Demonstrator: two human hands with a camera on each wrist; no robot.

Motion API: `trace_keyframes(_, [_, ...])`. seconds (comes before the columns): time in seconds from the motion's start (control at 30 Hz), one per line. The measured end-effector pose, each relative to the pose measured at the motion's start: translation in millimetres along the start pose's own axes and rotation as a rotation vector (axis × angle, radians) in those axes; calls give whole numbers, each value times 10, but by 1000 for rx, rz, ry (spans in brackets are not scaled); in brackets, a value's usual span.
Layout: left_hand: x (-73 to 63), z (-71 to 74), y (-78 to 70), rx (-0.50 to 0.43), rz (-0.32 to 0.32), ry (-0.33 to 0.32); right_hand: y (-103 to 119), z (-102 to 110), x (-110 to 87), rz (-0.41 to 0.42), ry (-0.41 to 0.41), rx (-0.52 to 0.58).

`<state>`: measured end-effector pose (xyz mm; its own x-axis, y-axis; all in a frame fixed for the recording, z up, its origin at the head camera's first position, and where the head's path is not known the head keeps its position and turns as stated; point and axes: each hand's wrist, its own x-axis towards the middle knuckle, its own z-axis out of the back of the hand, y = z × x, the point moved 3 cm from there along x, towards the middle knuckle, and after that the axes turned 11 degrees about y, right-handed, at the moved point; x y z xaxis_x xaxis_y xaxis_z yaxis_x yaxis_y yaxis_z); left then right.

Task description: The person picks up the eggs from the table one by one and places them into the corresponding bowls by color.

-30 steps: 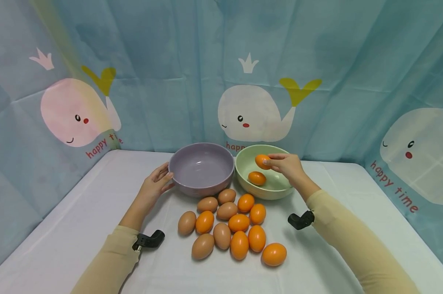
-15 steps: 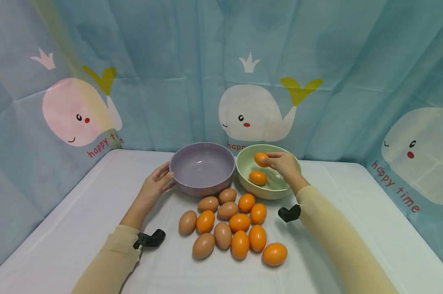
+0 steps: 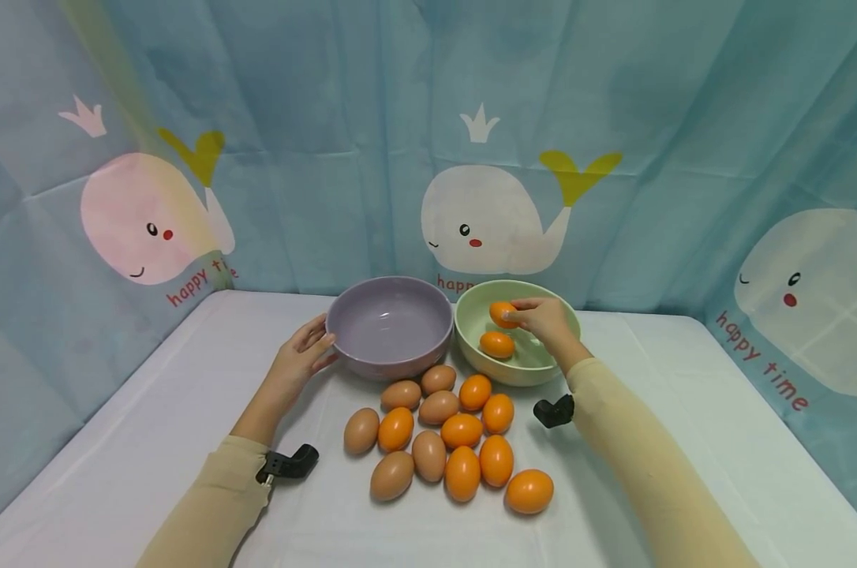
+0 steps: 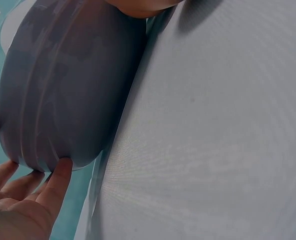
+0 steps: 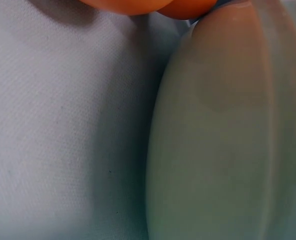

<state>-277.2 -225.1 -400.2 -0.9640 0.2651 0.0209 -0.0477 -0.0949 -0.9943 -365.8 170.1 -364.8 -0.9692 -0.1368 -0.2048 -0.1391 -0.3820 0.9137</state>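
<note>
My left hand (image 3: 299,356) rests against the left side of a purple bowl (image 3: 391,364), which has nothing in it. In the left wrist view its fingertips (image 4: 63,165) touch the bowl's outer wall, spread along it. Inside a green bowl (image 3: 471,355), my right hand (image 3: 546,322) pinches an orange egg (image 3: 501,313) between thumb and fingers. Just below it, another orange egg (image 3: 496,345) lies in that bowl. The right wrist view shows mostly the green bowl's outer wall (image 5: 213,130); the hand itself is out of that picture.
In front of the bowls, several brown eggs (image 3: 391,476) and several orange eggs (image 3: 462,473) lie mixed on a white tablecloth (image 3: 187,379). One orange egg (image 3: 529,491) sits at the group's near right. A blue whale-print curtain (image 3: 315,213) hangs behind.
The right hand has shifted slightly left and then a little down into the green bowl, the egg still pinched; its forearm swung left. The left hand and purple bowl have stayed in place.
</note>
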Motion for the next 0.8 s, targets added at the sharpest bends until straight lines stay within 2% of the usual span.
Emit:
trace_keyframes(0.4, [15, 2, 14, -6, 9, -4, -12, -2, 3, -5, 18, -19])
trace_keyframes(0.8, [3, 2, -2, -2, 10, 1, -29, -13, 30, -1, 33, -107])
